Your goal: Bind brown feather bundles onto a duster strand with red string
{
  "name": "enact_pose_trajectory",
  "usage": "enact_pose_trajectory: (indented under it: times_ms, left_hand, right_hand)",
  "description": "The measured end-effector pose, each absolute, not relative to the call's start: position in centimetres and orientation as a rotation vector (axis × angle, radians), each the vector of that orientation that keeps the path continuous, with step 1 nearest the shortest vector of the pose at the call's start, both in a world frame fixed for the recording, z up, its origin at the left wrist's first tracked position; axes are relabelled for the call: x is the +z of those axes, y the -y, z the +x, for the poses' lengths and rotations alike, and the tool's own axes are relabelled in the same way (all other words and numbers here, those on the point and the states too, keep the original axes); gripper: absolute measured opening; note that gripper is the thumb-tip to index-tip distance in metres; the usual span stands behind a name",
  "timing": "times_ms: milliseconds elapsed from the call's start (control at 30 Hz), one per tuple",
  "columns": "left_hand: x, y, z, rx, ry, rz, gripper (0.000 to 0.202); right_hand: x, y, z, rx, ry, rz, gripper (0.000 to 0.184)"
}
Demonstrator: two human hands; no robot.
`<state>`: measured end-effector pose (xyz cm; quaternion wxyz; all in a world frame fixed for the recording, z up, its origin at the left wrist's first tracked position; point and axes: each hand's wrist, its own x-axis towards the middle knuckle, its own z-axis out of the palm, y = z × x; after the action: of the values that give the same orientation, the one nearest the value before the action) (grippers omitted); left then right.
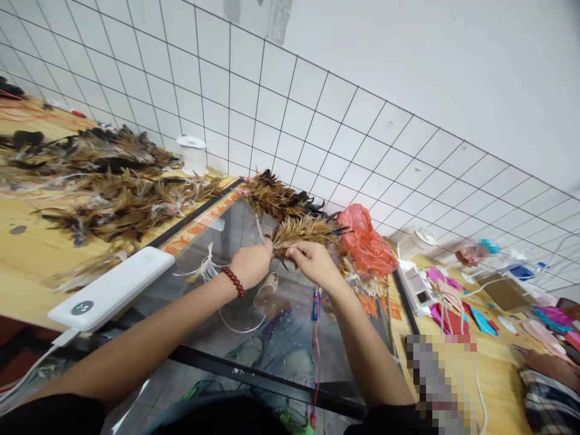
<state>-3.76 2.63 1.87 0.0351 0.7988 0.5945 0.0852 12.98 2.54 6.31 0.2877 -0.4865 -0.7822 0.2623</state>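
Over the glass panel, both of my hands work at a bundle of brown and tan feathers with dark tips. My left hand, a red bead bracelet at its wrist, pinches the bundle's left end, where a short white strip sticks up. My right hand is closed at the bundle's near side, thumb and fingertips together on the feathers. Just behind lies a second, darker feather bundle. Below my left hand there is a tuft of white cords. A blue-handled tool with a red cord rests below my right hand.
Loose feather heaps cover the left table, with a white spool behind. A white power bank lies at the panel's left edge. A red plastic bag, a power strip and a person's plaid sleeve are to the right.
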Motion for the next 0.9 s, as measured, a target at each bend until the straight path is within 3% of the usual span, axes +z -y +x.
enact_pose_trajectory:
  times_ms: [233, 533, 900]
  left_hand:
    - [4.3, -1.9, -4.5, 0.105, -1.939, 2.639, 0.055]
    - [6.3, -1.0, -6.2, 0.240, -1.937, 2.959, 0.062]
    - [6.3, -3.7, -8.4, 0.393, -1.638, 3.175, 0.047]
  right_hand:
    - [9.1, -4.9, 11.8, 0.680, 2.069, -1.355, 0.020]
    - [11.7, -7.4, 8.6, 1.422, 1.486, -1.326, 0.018]
    - [14.2, -7.8, 7.9, 1.983, 1.553, -1.035, 0.015]
